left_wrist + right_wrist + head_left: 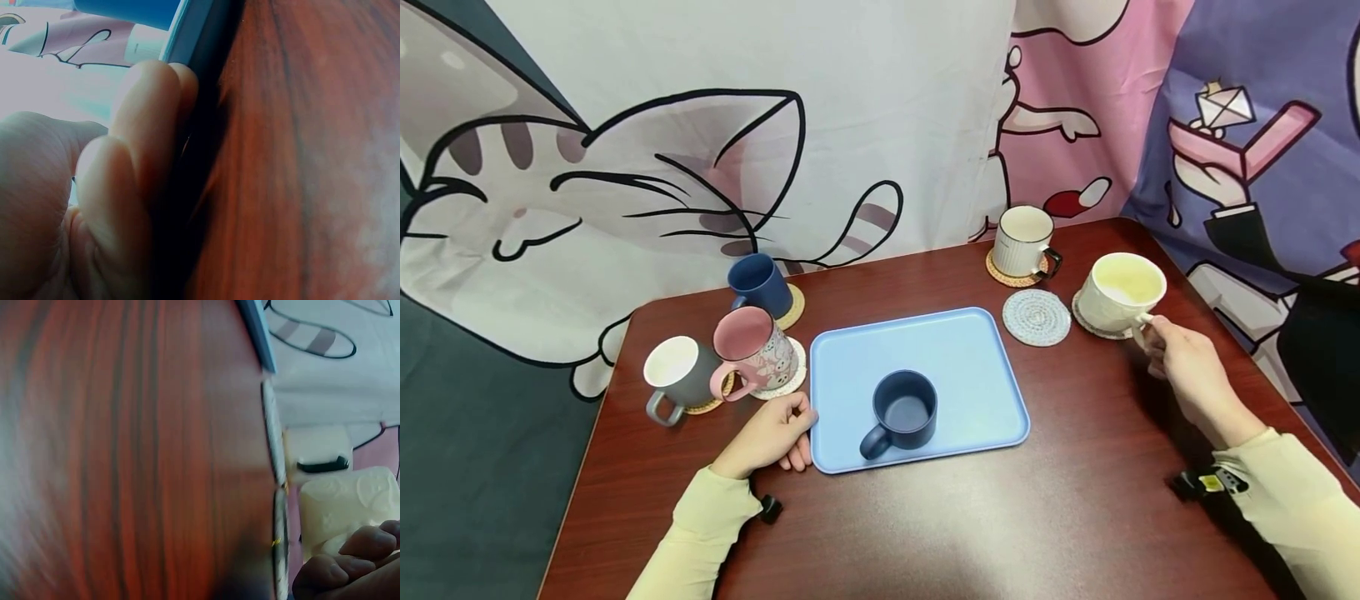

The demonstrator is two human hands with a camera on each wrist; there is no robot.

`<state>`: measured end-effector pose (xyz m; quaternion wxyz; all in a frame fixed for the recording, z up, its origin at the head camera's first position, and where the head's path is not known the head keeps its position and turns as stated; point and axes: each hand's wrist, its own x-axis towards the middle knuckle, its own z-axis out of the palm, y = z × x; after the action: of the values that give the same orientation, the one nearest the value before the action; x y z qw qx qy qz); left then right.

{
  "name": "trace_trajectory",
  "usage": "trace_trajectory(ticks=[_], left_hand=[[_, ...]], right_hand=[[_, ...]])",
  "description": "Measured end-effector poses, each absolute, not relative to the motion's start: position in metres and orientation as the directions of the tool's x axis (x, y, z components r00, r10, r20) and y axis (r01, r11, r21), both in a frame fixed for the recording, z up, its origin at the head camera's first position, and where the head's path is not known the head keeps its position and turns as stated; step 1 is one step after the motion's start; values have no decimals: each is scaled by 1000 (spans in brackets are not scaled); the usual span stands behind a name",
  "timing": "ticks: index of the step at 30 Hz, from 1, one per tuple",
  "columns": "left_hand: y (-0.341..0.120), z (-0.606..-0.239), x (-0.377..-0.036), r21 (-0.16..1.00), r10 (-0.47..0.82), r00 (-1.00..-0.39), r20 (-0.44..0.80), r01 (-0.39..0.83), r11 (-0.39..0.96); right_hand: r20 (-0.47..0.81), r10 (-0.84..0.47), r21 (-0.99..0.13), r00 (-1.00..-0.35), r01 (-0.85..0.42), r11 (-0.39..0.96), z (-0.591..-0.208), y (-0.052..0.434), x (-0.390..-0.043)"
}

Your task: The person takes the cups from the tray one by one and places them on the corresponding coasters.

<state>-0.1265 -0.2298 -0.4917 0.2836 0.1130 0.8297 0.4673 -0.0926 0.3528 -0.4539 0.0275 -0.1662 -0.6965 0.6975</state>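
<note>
My right hand [1187, 367] grips the handle of a cream mug [1120, 292], pale yellow inside. In the right wrist view a thin gap shows between this embossed mug [337, 500] and the coaster [281, 544] below it. At the left edge of the blue tray [970, 358], my left hand [771, 433] pinches the rim with curled fingers. The left wrist view has its fingertips [150, 87] against the tray's edge, with the grip partly hidden. A dark blue mug [905, 412] stands upright on the tray, its handle towards the lower left.
Left of the tray stand a grey mug [681, 375], a pink patterned mug [756, 350] and a blue mug [762, 285], each with a coaster. A white ribbed mug [1022, 242] occupies a woven coaster at the back right. A pale blue coaster [1036, 317] lies bare beside the tray.
</note>
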Motion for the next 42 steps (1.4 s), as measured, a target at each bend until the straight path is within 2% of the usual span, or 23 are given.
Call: trace_trajectory(ticks=[5,12,23,26,31,42], left_hand=[[-230,-492,-127,841,455,-812,-365,-77,536],[-231,-492,-127,841,456,-813,-361,-73,536],[-231,-495,-127,841,456,-815,-358,-70,537],[-230,-496,-127,840,455,-814,-360,-71,538],[-231,-495,-127,843,456,-815,-359,-72,534],[-231,-496,-128,840,454,-814,-363,-75,538]], right_hand=[[-222,289,-975,-931,218,-46,-459,366,-103],[-206,245,-974,-948,176,-141,-463,376,-113],[-196,215,-974,-957,166,-152,-467,382,-114],[-228,255,-972,-940,205,-114,-469,384,-112],[-228,275,-969,-934,246,31,-469,388,-109],[-123,244,-979,-962,157,127,-465,391,-100]])
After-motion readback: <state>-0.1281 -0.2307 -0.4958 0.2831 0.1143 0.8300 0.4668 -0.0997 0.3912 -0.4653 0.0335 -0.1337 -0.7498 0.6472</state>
